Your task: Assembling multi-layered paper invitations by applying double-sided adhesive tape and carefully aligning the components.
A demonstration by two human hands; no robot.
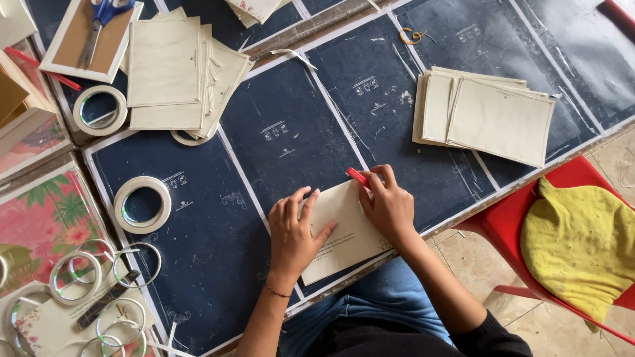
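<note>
Cream card (344,231) at lower centre of dark worktop (264,139), long axis tilted up-right. Left hand (294,231) flat, pinning it; right hand (387,205) gripping red tool (358,176) at the upper edge.

View, single: head-worn camera, looking almost straight down from above the seated person's lap onto the tabletop (218,264). Orientation: the person's own forearms enter from the bottom edge; the far side of the tabletop lies toward the top, and its near edge runs at a slant from lower left to upper right. Range: moderate, close enough to fill most of the frame with the tabletop, the left hand (292,233) and right hand (389,205) near bottom centre. Right margin: red chair (493,221) and tiled floor (476,261) below tabletop level. No second view; no shared coverage.
</note>
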